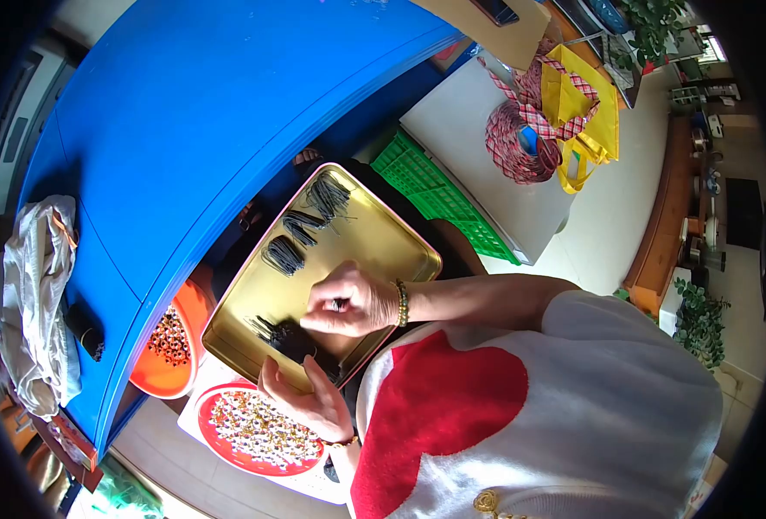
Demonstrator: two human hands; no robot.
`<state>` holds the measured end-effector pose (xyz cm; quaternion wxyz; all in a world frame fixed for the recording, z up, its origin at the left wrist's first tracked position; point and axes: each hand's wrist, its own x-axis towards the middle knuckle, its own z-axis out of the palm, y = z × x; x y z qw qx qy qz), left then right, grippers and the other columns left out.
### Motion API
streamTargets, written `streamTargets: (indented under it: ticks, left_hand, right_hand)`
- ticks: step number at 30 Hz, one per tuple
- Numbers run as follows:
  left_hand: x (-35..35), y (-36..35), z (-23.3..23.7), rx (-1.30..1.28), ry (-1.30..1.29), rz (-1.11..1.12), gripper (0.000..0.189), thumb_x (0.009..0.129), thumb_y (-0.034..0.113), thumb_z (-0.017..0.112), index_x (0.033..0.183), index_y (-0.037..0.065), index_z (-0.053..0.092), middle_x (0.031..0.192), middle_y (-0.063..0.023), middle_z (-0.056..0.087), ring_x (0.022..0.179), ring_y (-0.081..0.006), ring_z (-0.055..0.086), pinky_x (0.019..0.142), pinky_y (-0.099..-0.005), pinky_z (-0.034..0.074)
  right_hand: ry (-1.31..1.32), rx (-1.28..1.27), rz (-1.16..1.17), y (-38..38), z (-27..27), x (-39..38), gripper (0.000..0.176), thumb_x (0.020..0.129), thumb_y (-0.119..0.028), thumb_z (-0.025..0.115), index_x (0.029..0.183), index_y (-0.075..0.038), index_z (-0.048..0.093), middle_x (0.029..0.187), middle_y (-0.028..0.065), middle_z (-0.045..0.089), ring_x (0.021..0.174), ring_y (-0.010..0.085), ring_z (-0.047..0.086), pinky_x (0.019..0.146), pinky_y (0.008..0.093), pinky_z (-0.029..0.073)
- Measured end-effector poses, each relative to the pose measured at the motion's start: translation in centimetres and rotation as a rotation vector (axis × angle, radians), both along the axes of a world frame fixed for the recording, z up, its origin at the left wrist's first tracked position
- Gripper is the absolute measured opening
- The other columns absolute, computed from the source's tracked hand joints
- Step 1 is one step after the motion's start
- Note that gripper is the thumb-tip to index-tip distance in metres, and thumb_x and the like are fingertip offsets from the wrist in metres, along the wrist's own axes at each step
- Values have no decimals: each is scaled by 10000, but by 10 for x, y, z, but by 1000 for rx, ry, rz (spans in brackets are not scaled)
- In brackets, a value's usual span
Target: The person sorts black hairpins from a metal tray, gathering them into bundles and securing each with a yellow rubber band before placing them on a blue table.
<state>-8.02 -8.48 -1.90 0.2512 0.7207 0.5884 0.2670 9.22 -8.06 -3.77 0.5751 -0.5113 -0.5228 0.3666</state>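
My right hand [348, 301], a ring on one finger and a beaded bracelet at the wrist, is closed over a gold-coloured metal tray [374, 229]. Anything between its curled fingers is too small to make out. My left hand [307, 400] is palm up at the tray's near corner, fingers apart. Between the hands, a dark bundle [290, 340] with thin strands sticking out lies in the tray. Farther along it are three grey-black bundles of thin strands: one short bundle [283, 256], a middle one [302, 227] and a looser one [328, 197].
A red plate [227, 450] of small mixed beads sits beside my left hand. An orange bowl [194, 316] holds red-brown beads. A blue table [184, 112] rises beyond the tray. A green crate [443, 190], a coil of plaid cord [513, 143] and a yellow bag [603, 112] are at upper right.
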Motion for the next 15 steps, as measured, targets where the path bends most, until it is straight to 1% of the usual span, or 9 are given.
streamTargets:
  ticks: [1,2,3,5,7,8,11,12,15]
  left_hand:
    - [4,0,4,27,-59,-34,363,785,68,589,1101,-53,456,988,-175,497,926,-292,477,795,-383,403]
    - [7,0,6,53,-120,-70,342,789,51,571,1096,-51,461,989,-169,499,924,-287,479,797,-380,401]
    - [9,0,7,80,-181,-105,323,792,34,554,1092,-48,467,989,-162,502,921,-281,480,798,-378,400]
    - [14,-1,3,-84,-285,-110,253,796,-12,506,1048,-33,495,977,-133,507,876,-244,505,802,-351,405]
    - [24,-1,-1,-230,-448,-110,237,807,-40,470,1043,-28,492,956,-121,510,895,-198,508,818,-314,409]
    - [29,-2,-1,-318,-599,-63,216,823,-52,442,1033,-31,488,944,-106,521,906,-161,508,818,-277,408]
    - [32,-1,-1,-369,-606,-71,203,833,-45,436,1028,-33,487,955,-101,532,880,-143,516,801,-259,411]
    - [34,-1,-2,-385,-634,-61,195,837,-36,433,1024,-35,487,936,-96,545,841,-133,525,778,-243,415]
    - [32,0,-4,-375,-551,-99,189,843,-29,431,1023,-35,488,897,-90,553,817,-125,527,755,-236,420]
  right_hand:
    - [41,36,10,0,11,-1,188,775,-155,648,644,-46,567,521,55,555,435,150,543,398,254,396]
    - [-15,26,42,0,19,1,161,777,-147,640,668,-48,574,535,53,562,447,150,554,406,247,416]
    - [23,57,43,1,17,-3,158,773,-135,635,657,-55,564,516,56,541,439,167,547,402,271,404]
    - [-137,217,48,3,0,-7,173,766,-119,642,646,-57,534,523,45,518,444,204,517,411,316,370]
    - [-213,157,107,0,-12,-4,167,754,-111,642,642,-59,530,531,50,521,465,234,521,439,340,388]
    - [-238,195,70,-2,-16,-2,169,754,-107,636,636,-61,525,528,49,518,464,232,521,437,340,391]
    - [-187,101,67,-9,-14,0,175,766,-132,632,644,-62,527,534,48,518,474,230,527,446,338,398]
    - [-204,120,65,-9,-13,1,182,773,-149,630,649,-63,528,538,49,519,479,229,529,449,336,401]
    - [-248,156,82,-7,-9,0,206,791,-199,625,664,-65,533,546,49,521,491,225,535,460,332,407]
